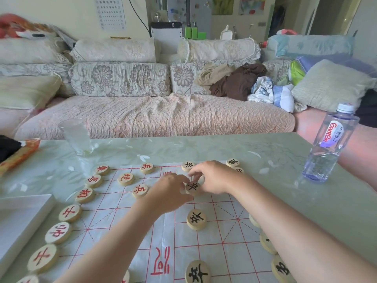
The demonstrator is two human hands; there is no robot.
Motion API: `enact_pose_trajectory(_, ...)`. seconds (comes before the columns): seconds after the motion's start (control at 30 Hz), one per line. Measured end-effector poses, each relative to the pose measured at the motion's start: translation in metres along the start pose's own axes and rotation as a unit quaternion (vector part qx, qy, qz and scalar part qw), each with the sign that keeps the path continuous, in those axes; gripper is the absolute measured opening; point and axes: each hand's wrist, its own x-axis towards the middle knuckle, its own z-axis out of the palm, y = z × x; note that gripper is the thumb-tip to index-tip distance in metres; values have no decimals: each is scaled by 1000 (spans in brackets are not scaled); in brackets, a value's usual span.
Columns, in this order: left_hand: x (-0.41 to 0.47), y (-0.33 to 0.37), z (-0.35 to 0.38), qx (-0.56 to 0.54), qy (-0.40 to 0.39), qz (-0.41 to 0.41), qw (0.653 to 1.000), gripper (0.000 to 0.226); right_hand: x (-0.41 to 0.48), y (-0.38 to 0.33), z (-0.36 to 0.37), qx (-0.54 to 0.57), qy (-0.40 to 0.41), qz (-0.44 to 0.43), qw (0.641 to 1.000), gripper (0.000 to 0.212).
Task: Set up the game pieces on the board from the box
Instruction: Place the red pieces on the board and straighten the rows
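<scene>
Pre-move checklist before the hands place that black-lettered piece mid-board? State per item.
1. Grip: left hand pinches the black piece at its edge: ok.
2. Right hand, fingers curled just above that piece; what it holds: cannot tell.
3. Piece face up, character readable: ok.
4. Target crossing on the board: hidden under the hands, cannot tell.
5. Nearer black piece lies apart from it: ok.
6. Water bottle upright, off the board, beside the right arm: ok.
</scene>
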Motion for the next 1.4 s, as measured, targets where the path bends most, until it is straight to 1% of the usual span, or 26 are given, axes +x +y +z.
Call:
enact_pose_trajectory(0.07,0,-2,2,-14,9,-12,1000,45,3,1,4,4,-3,2,1000,58)
enact_pose_trajectory(0.13,0,-3,3,-11,12,-19,1000,47,4,3,7,7,0,4,1000,60)
enact_pose_trajectory(0.27,1,-3,3,-10,9,-28,1000,56,5,6,7,4,2,7,1000,54)
enact_pose_trajectory(0.37,0,-2,3,-1,19,-31,999,60,5,8,7,3,-2,2,1000,55)
enact_pose_trajectory(0.5,0,-1,3,-20,24,-35,999,56,3,7,7,5,-4,-7,1000,53)
enact_pose_trajectory(0.67,4,-6,2,-57,1,-23,998,51,2,6,6,12,0,-22,1000,52)
enact_pose_trajectory(0.77,2,-5,2,-54,8,-36,998,61,2,5,7,13,-1,-29,999,56)
enact_pose_trajectory(0.83,2,-1,2,-46,9,-49,998,64,1,4,6,15,-4,-28,999,57)
enact_pose_trajectory(0.93,3,1,0,-57,8,-60,997,63,0,4,2,21,-12,-16,1000,62)
enact_pose_trajectory(1.07,4,-3,-3,-90,-19,-52,994,57,-1,8,-2,28,-8,-10,1000,58)
enact_pose_trajectory(1.2,3,-6,-3,-65,-17,-37,997,54,-1,7,3,15,-9,-9,1000,54)
enact_pose_trajectory(1.3,2,-4,-2,-40,-16,-35,998,53,1,6,7,28,0,-5,1000,61)
enact_pose_trajectory(1.4,0,-2,-3,-33,-9,-55,998,53,4,6,11,37,7,-1,999,65)
